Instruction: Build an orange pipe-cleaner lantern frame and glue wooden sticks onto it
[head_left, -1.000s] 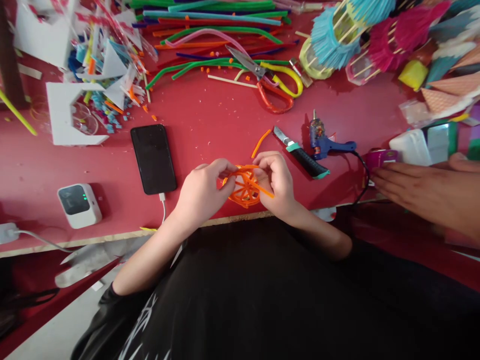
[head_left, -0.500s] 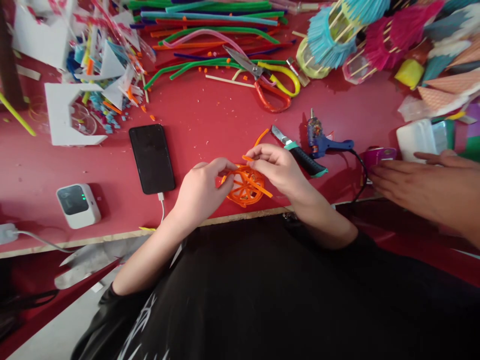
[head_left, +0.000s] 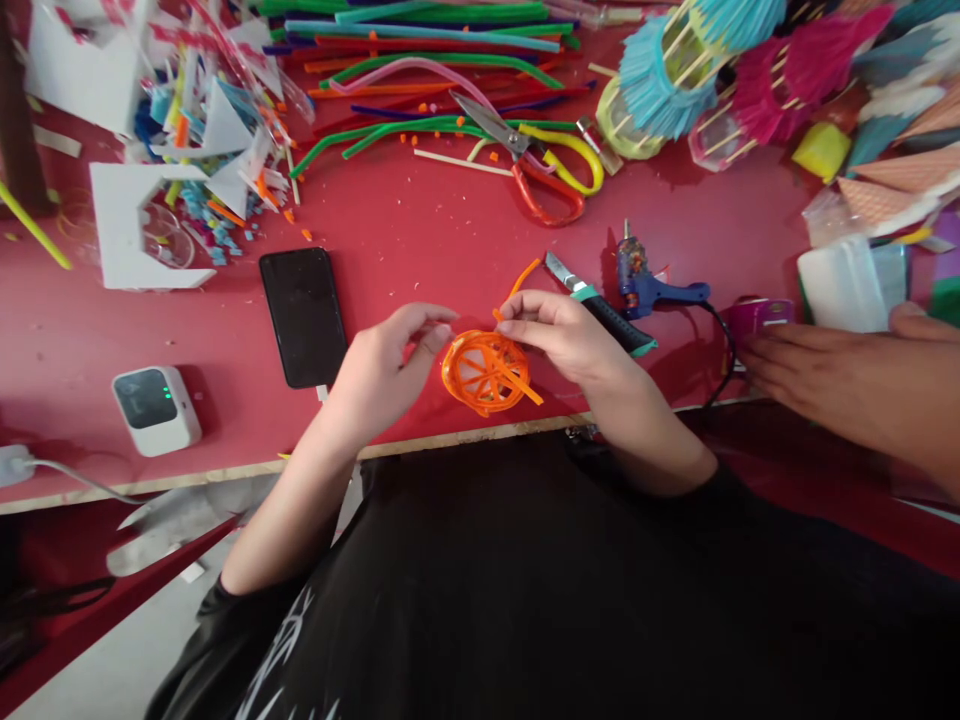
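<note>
The frame is orange, the tabletop red, the glue gun blue, the phone black.

black phone, just left of the left hand; white device, farther left; white cut-out panel, forward and left; blue fringed ornament, forward-right of the right hand.

We can read no lettering; the green marks on the white device, left of the frame, are too small.
</note>
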